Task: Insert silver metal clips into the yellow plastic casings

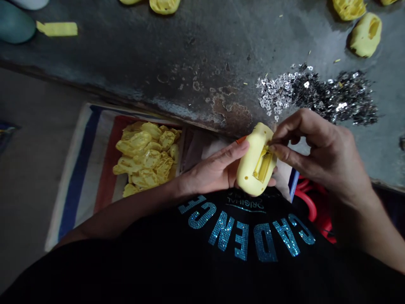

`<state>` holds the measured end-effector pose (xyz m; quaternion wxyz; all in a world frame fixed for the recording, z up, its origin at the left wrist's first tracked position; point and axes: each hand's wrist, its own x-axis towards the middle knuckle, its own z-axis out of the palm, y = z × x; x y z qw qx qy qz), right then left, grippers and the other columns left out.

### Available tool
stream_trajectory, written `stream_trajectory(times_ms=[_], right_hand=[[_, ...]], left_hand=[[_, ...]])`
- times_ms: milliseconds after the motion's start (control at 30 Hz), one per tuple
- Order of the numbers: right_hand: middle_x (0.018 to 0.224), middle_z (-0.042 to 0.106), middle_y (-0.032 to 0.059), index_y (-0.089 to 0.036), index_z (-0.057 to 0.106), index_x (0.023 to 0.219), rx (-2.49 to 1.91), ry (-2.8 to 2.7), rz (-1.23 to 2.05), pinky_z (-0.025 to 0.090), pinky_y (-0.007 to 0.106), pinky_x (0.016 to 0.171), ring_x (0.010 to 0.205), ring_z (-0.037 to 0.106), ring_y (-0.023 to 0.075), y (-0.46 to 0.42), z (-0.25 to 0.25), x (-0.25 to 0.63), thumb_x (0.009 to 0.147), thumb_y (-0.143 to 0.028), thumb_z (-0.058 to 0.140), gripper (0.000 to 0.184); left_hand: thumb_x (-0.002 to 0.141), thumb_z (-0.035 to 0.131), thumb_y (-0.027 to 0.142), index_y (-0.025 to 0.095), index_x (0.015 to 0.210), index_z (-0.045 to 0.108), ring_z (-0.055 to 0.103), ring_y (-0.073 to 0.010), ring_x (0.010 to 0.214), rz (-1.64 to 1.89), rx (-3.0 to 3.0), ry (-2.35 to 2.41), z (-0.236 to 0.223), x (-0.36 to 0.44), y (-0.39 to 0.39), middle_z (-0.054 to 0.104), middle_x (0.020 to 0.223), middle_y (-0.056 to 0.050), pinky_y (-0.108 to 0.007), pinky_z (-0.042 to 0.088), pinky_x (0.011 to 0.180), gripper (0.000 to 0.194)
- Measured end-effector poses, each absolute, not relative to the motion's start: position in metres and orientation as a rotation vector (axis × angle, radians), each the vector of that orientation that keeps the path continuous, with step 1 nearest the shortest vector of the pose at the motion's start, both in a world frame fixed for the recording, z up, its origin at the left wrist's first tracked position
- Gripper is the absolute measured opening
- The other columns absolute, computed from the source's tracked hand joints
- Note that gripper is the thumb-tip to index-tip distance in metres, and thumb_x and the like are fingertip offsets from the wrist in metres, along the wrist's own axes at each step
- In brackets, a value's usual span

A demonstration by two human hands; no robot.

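Observation:
My left hand (213, 171) cradles a rounded yellow plastic shell (253, 162) from below, just off the near edge of the worktable. The shell's open slot faces up. My right hand (319, 147) has thumb and forefinger pinched together at that slot; what they pinch is too small to make out. A heap of small shiny metal pieces (316, 95) lies on the table just beyond my right hand.
A dark, rust-stained worktable (190, 63) fills the top. More yellow shells (365, 33) lie at its far side, with a yellow strip (57, 28) at far left. Below the edge, a striped sack (85, 169) holds several yellow shells (147, 158). Something red (311, 202) sits at my right.

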<state>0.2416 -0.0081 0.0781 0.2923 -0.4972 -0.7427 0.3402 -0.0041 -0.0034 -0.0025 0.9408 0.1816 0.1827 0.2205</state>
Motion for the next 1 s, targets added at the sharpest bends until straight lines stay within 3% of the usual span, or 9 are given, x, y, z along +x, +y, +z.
stream_trajectory(times_ms=[100, 233, 333, 467, 600, 767, 900, 1000], right_hand=[[0.098, 0.083, -0.0037, -0.030, 0.070, 0.105, -1.336, -2.051, 0.778, 0.060, 0.034, 0.075, 0.082, 0.077, 0.0183, -0.010, 0.079, 0.239, 0.103, -0.021, 0.080, 0.014], [0.092, 0.081, -0.0037, -0.029, 0.071, 0.104, -1.410, -2.131, 0.545, 0.054, 0.032, 0.070, 0.078, 0.075, 0.0174, -0.015, 0.072, 0.232, 0.105, -0.020, 0.075, 0.010], [0.090, 0.080, -0.0039, -0.029, 0.070, 0.103, -1.441, -2.107, 0.400, 0.054, 0.031, 0.070, 0.074, 0.073, 0.0167, -0.022, 0.065, 0.229, 0.109, -0.020, 0.075, 0.012], [0.106, 0.089, -0.0029, -0.031, 0.073, 0.111, -1.437, -2.033, 0.314, 0.058, 0.035, 0.076, 0.085, 0.081, 0.0198, -0.033, 0.055, 0.230, 0.113, -0.017, 0.076, 0.015], [0.117, 0.092, 0.0005, -0.031, 0.077, 0.122, -1.314, -2.070, 0.170, 0.059, 0.041, 0.089, 0.098, 0.085, 0.0234, -0.036, 0.046, 0.235, 0.115, -0.013, 0.074, 0.020], [0.123, 0.089, 0.0059, -0.029, 0.081, 0.126, -1.284, -2.013, 0.425, 0.065, 0.044, 0.093, 0.109, 0.083, 0.0277, -0.024, 0.046, 0.242, 0.112, -0.027, 0.080, 0.014], [0.133, 0.085, 0.0089, -0.028, 0.079, 0.142, -1.258, -2.034, 0.744, 0.069, 0.047, 0.097, 0.120, 0.081, 0.0319, -0.004, 0.050, 0.251, 0.108, -0.044, 0.085, 0.038], [0.135, 0.083, 0.0102, -0.026, 0.076, 0.147, -1.262, -2.105, 0.786, 0.069, 0.048, 0.095, 0.120, 0.081, 0.0334, 0.005, 0.049, 0.253, 0.106, -0.046, 0.084, 0.046]], left_hand=[[0.101, 0.093, 0.069, 0.027, 0.168, 0.064, 0.079, -0.0419, 0.148, 0.465, 0.394, 0.404, -0.004, -0.004, -0.006, 0.083, 0.156, -0.016, -0.059, 0.072, 0.118, 0.085], [0.103, 0.092, 0.065, 0.031, 0.159, 0.071, 0.083, -0.0398, 0.143, 0.502, 0.435, 0.496, -0.010, -0.006, -0.008, 0.083, 0.155, -0.012, -0.055, 0.075, 0.111, 0.069], [0.104, 0.091, 0.065, 0.030, 0.158, 0.071, 0.085, -0.0387, 0.138, 0.508, 0.422, 0.511, -0.014, -0.007, -0.007, 0.083, 0.155, -0.013, -0.051, 0.077, 0.104, 0.067], [0.109, 0.080, 0.072, 0.023, 0.162, 0.069, 0.090, -0.0368, 0.122, 0.410, 0.359, 0.388, -0.013, -0.008, -0.001, 0.085, 0.147, -0.018, -0.040, 0.077, 0.082, 0.073], [0.109, 0.080, 0.074, 0.021, 0.156, 0.071, 0.091, -0.0341, 0.117, 0.367, 0.313, 0.309, -0.011, -0.009, 0.004, 0.088, 0.139, -0.018, -0.034, 0.075, 0.077, 0.072], [0.107, 0.081, 0.077, 0.024, 0.163, 0.066, 0.091, -0.0337, 0.112, 0.400, 0.396, 0.338, -0.009, -0.008, 0.001, 0.088, 0.138, -0.016, -0.035, 0.074, 0.074, 0.079], [0.100, 0.092, 0.073, 0.032, 0.165, 0.062, 0.091, -0.0320, 0.105, 0.528, 0.535, 0.479, -0.006, -0.005, -0.006, 0.087, 0.139, -0.012, -0.032, 0.072, 0.067, 0.083], [0.089, 0.103, 0.071, 0.032, 0.160, 0.065, 0.090, -0.0287, 0.099, 0.605, 0.600, 0.612, -0.005, -0.003, -0.010, 0.088, 0.125, -0.007, -0.029, 0.069, 0.064, 0.090]])
